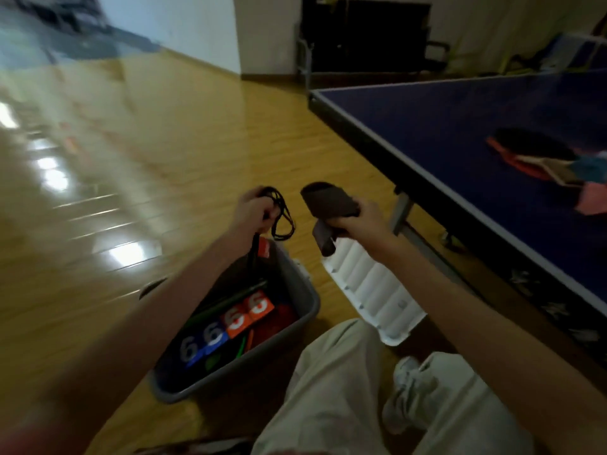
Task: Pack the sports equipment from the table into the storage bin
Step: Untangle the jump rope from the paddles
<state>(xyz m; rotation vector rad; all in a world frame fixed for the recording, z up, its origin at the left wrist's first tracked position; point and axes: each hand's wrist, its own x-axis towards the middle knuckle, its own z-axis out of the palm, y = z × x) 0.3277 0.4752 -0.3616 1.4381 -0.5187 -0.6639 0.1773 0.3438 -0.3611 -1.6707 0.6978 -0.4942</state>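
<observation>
While the grey storage bin (295,284) sits on the floor holding numbered cards, the left hand (251,208) above it grips a bunch of black cord (282,215). The right hand (358,218) holds a dark, blurred item (328,200), its long axis pointing up-left. Beyond, paddles (538,156) lie on the blue tabletop (427,119), cut off at the right edge.

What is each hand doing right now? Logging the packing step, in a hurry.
Left hand: grip closed on a bundle of thin black cord.
Right hand: grip closed on a dark brown clamp-like piece.
</observation>
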